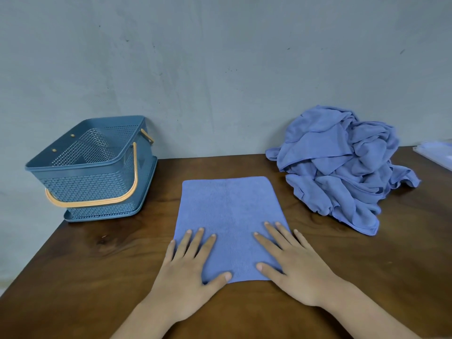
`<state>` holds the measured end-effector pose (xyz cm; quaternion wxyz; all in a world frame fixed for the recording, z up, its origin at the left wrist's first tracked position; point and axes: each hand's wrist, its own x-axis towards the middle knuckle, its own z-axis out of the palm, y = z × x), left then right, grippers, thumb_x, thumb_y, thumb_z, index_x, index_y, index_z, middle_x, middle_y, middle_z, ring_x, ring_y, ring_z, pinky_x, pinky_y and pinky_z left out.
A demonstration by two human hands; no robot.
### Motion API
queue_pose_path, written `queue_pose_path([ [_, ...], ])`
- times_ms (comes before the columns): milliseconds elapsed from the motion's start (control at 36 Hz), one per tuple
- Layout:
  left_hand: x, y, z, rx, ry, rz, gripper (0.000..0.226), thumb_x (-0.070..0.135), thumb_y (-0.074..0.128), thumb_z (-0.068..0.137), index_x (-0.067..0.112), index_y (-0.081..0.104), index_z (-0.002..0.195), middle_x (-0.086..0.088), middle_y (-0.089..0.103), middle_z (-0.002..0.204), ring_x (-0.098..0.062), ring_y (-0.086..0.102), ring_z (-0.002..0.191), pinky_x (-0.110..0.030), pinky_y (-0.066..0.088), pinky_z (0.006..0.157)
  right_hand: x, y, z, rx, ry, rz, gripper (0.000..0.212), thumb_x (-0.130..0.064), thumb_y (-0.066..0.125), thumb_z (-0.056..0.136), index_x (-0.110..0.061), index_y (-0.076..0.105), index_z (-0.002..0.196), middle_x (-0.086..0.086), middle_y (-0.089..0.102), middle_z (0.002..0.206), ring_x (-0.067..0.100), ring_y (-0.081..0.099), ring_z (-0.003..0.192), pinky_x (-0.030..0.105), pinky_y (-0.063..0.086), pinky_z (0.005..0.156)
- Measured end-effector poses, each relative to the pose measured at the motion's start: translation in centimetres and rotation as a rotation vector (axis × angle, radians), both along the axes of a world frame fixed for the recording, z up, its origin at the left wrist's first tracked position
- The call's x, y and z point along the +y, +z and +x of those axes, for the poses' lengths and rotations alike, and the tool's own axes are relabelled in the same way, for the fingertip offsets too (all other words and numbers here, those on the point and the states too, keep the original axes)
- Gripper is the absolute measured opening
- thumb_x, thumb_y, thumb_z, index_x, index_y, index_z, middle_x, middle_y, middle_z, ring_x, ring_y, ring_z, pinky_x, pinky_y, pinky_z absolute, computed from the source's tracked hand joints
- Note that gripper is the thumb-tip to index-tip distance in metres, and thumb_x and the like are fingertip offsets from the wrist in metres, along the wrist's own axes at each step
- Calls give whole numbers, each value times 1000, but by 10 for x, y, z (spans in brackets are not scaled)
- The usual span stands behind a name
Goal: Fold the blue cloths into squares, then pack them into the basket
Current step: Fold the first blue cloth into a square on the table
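Note:
A blue cloth lies flat on the wooden table in front of me, spread as a smooth rectangle. My left hand rests palm down on its near left corner, fingers apart. My right hand presses flat on its near right corner, fingers spread. Neither hand grips anything. A heap of crumpled blue cloths sits at the back right. The blue perforated basket with an orange handle stands at the back left, and nothing shows inside it.
The brown wooden table runs to a grey wall behind. Its left edge slants close beside the basket. A clear plastic packet with something pale blue lies at the far right edge of view.

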<state>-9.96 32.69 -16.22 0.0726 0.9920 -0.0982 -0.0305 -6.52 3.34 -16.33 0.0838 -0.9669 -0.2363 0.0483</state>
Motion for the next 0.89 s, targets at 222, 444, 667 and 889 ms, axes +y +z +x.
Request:
queue_pose_path([
  [222,1,3,-2,-59,-22,-43,99,101,17,83,49,-6,165,23,-20,171,-7,-26,158,-48,-7,132,2,3,-3,-11,-20,-15,80,-93,15,92,-60,-19,157,-24,-35,166,9,-40,151,46,-9,131],
  [444,-9,-11,-5,-382,-509,-195,25,53,54,107,35,67,117,20,56,124,-6,54,120,-27,42,104,0,-3,-11,-269,75,117,59,-81,35,99,-53,44,151,-27,25,166,6,13,159,43,12,130],
  [667,-18,-18,-2,-437,-466,-188,15,46,53,110,40,64,101,22,55,104,-5,55,97,-21,41,88,-3,-12,-10,-284,214,288,25,-60,49,107,-50,69,117,-32,57,132,-7,48,126,20,39,105],
  [889,-22,-12,-5,-323,-338,-318,19,45,43,113,38,57,102,23,54,102,0,52,94,-23,43,90,-2,-10,-14,-291,192,302,33,-69,55,100,-48,70,120,-34,57,128,-10,50,123,17,39,105],
])
